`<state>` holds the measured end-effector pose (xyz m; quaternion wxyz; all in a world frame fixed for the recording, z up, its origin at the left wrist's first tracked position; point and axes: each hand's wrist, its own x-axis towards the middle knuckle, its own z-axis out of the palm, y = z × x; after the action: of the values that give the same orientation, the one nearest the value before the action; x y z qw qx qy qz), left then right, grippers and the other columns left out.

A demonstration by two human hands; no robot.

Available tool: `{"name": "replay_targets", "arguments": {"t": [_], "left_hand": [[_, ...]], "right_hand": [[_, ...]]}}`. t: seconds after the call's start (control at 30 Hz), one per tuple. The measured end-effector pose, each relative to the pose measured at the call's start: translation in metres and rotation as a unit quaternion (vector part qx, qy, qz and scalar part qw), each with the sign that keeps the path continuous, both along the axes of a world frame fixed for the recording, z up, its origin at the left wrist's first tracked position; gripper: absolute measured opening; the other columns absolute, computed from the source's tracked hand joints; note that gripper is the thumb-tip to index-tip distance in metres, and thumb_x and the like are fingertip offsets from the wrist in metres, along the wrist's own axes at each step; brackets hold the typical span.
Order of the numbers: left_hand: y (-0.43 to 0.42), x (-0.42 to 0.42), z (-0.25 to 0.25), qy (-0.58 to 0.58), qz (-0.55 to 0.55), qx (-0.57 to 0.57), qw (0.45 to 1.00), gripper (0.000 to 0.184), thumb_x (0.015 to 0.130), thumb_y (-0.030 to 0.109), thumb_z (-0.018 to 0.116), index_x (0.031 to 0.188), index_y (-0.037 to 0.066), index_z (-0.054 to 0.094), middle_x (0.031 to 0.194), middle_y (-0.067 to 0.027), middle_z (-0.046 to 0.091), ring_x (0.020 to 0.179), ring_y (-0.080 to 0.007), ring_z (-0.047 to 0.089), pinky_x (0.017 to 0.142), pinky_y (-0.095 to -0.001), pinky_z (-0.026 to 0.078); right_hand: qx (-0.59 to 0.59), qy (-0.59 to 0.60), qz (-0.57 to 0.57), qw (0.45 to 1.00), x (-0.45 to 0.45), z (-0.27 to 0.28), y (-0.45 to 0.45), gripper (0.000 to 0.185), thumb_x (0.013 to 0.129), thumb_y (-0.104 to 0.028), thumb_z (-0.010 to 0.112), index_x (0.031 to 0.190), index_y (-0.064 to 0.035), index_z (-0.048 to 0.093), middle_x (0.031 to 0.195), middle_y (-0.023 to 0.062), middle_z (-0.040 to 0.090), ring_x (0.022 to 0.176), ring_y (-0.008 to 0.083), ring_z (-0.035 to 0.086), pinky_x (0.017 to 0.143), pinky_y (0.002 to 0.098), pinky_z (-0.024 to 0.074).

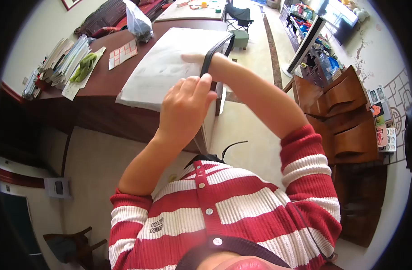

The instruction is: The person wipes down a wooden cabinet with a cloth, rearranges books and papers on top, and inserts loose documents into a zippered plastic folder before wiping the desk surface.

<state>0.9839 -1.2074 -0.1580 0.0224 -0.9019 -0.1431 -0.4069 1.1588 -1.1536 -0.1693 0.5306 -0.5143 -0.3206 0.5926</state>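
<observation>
My left hand point(185, 101) is closed, with its fingertips on the lower end of a black strap point(216, 47). The strap crosses my right wrist and runs up toward the right edge of a large white pad or stack of sheets point(170, 49). My right hand point(199, 62) reaches in from the right, over the pad, with a finger or thumb stretched out to the left. Its other fingers are partly hidden. The pad lies flat on the dark red-brown table point(102, 83), overhanging the front edge.
On the table are papers and books point(66, 60), a green cloth-like item point(83, 67), a red-marked sheet point(123, 54) and a plastic bag point(138, 24). Wooden chairs point(345, 130) stand at right. Behind are a folding chair point(238, 17) and a green box point(239, 39).
</observation>
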Motion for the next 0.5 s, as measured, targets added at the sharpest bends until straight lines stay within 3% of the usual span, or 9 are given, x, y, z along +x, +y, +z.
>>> {"name": "replay_targets", "arguments": {"t": [0.03,0.1,0.13,0.17,0.23,0.3,0.37,0.43,0.5], "left_hand": [[-0.001,-0.011,-0.006,-0.006,-0.003,0.025,1.000,0.030,0.084,0.022,0.062,0.107,0.004,0.055,0.098,-0.0107,0.061,0.083,-0.0297,0.059,0.073,-0.0402,0.048],[0.005,-0.030,-0.019,-0.014,-0.011,0.066,0.998,0.032,0.082,0.024,0.064,0.107,0.004,0.056,0.099,-0.0102,0.061,0.086,-0.0292,0.060,0.077,-0.0418,0.047],[0.009,-0.037,-0.027,-0.013,-0.016,0.078,0.997,0.033,0.081,0.025,0.065,0.106,0.005,0.057,0.099,-0.0098,0.062,0.087,-0.0289,0.060,0.080,-0.0425,0.047],[0.014,-0.045,-0.035,-0.013,-0.021,0.089,0.996,0.033,0.080,0.025,0.067,0.105,0.005,0.058,0.100,-0.0093,0.062,0.089,-0.0287,0.060,0.082,-0.0433,0.046],[0.033,-0.051,-0.060,-0.011,-0.061,0.098,0.993,0.031,0.079,0.023,0.067,0.102,0.005,0.060,0.098,-0.0091,0.063,0.090,-0.0292,0.060,0.082,-0.0428,0.047],[0.035,-0.046,-0.063,-0.025,-0.085,0.126,0.988,0.025,0.074,0.014,0.067,0.096,0.003,0.062,0.092,-0.0108,0.063,0.085,-0.0276,0.062,0.075,-0.0409,0.050],[0.033,-0.045,-0.069,-0.042,-0.084,0.146,0.985,0.026,0.068,0.008,0.067,0.092,0.000,0.063,0.087,-0.0116,0.062,0.079,-0.0253,0.063,0.069,-0.0375,0.051],[0.030,-0.047,-0.069,-0.050,-0.081,0.143,0.985,0.025,0.069,0.007,0.065,0.093,0.000,0.064,0.087,-0.0105,0.062,0.078,-0.0242,0.063,0.068,-0.0355,0.051],[0.024,-0.050,-0.063,-0.088,-0.085,0.120,0.985,0.014,0.073,0.005,0.064,0.087,0.003,0.065,0.086,-0.0093,0.064,0.082,-0.0218,0.064,0.069,-0.0346,0.053]], "right_hand": [[0.073,-0.056,0.024,0.995,0.012,-0.010,-0.017,0.038,0.081,-0.025,0.068,0.108,-0.0005,0.058,0.100,0.0108,0.063,0.087,0.0170,0.061,0.069,0.0296,0.0513],[0.038,-0.262,-0.006,0.964,0.030,0.006,-0.062,0.049,0.077,-0.032,0.070,0.111,0.0008,0.057,0.088,0.0095,0.067,0.086,0.0167,0.065,0.069,0.0285,0.0520],[0.068,-0.463,-0.107,0.877,0.038,-0.009,-0.072,0.046,0.079,-0.027,0.069,0.114,-0.0010,0.055,0.087,0.0095,0.067,0.080,0.0167,0.066,0.066,0.0287,0.0519],[0.149,-0.528,-0.175,0.818,0.031,-0.013,-0.090,0.039,0.077,-0.025,0.068,0.107,-0.0014,0.061,0.082,0.0122,0.066,0.078,0.0208,0.065,0.069,0.0295,0.0507],[0.338,-0.574,-0.157,0.729,0.025,-0.038,-0.106,0.032,0.074,-0.018,0.069,0.102,-0.0057,0.063,0.084,0.0110,0.064,0.074,0.0225,0.063,0.068,0.0325,0.0501],[0.528,-0.591,-0.099,0.601,-0.001,-0.042,-0.118,0.026,0.070,-0.015,0.070,0.095,-0.0082,0.063,0.084,0.0089,0.061,0.071,0.0224,0.060,0.065,0.0340,0.0492],[0.587,-0.657,-0.041,0.471,-0.021,-0.052,-0.122,0.021,0.069,-0.016,0.071,0.088,-0.0085,0.063,0.086,0.0073,0.058,0.072,0.0218,0.058,0.064,0.0352,0.0489],[0.599,-0.664,-0.043,0.446,-0.032,-0.072,-0.113,0.024,0.071,-0.021,0.072,0.090,-0.0091,0.062,0.089,0.0069,0.056,0.074,0.0224,0.058,0.063,0.0346,0.0489],[0.597,-0.598,-0.085,0.528,-0.033,-0.077,-0.108,0.022,0.079,-0.020,0.066,0.096,-0.0070,0.061,0.094,0.0074,0.057,0.078,0.0238,0.058,0.068,0.0383,0.0487]]}}
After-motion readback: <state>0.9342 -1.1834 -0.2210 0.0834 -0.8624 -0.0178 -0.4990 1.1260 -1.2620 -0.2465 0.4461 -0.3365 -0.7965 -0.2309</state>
